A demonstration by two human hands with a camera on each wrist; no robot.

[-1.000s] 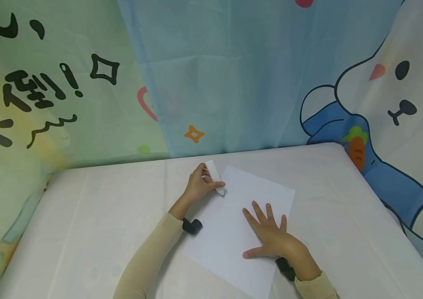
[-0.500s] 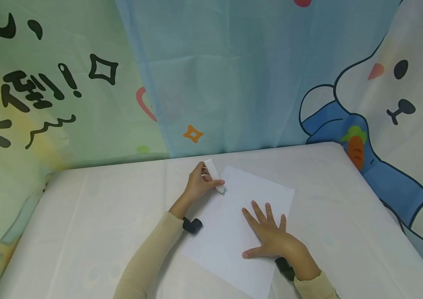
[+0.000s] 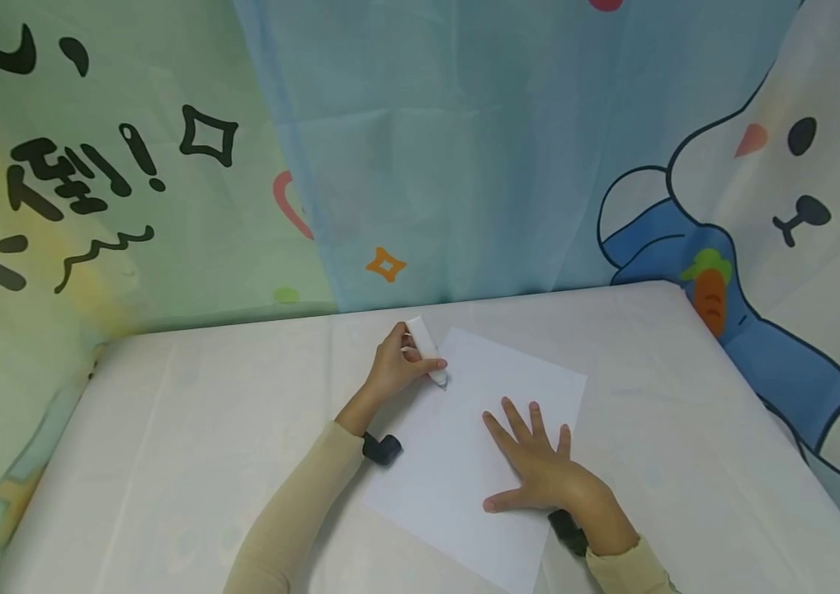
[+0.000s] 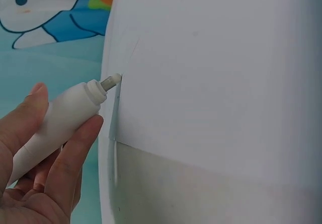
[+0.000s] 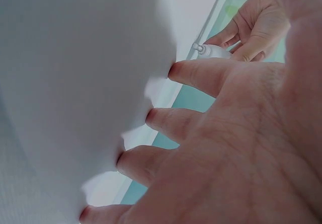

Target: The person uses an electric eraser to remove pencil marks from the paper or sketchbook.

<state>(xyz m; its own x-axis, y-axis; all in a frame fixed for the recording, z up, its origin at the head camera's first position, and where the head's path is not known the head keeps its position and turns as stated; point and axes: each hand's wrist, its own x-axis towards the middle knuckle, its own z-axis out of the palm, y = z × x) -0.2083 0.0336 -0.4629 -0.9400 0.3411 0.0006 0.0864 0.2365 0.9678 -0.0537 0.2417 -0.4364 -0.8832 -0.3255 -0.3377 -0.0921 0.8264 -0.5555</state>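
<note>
Backdrop (image 3: 464, 165): hung upright behind the work, green at the left, blue in the middle, with black lettering on the green part and a large white cartoon animal in blue printed at the right. Table (image 3: 205, 462): covered in white, its far edge running along the foot of the backdrop. Paper (image 3: 445, 474): one white sheet, lying at a slant on the table in front of me, under my right hand and beside my left. Left sleeve (image 3: 301, 503): pale yellow, reaching up from the near edge of the view. Right sleeve (image 3: 628, 569): same colour, only the cuff end showing in the head view.

Right hand (image 3: 539, 474): fingers straight and spread wide, thumb out to the side, grasping nothing; the fingertips touch the paper. Left hand (image 3: 396, 363): thumb and fingers bent round a white tube (image 3: 423, 338), holding it by the body. The tube is at the upper left edge of the paper, tilted, its tapered end pointing down and toward me. Wrist devices: one black unit (image 3: 383, 450) at my left wrist, a second black unit (image 3: 568, 532) under my right. Nozzle (image 4: 110, 82): narrow, grey with a pale end, just at the paper's border; whether it touches the sheet I cannot tell.
</note>
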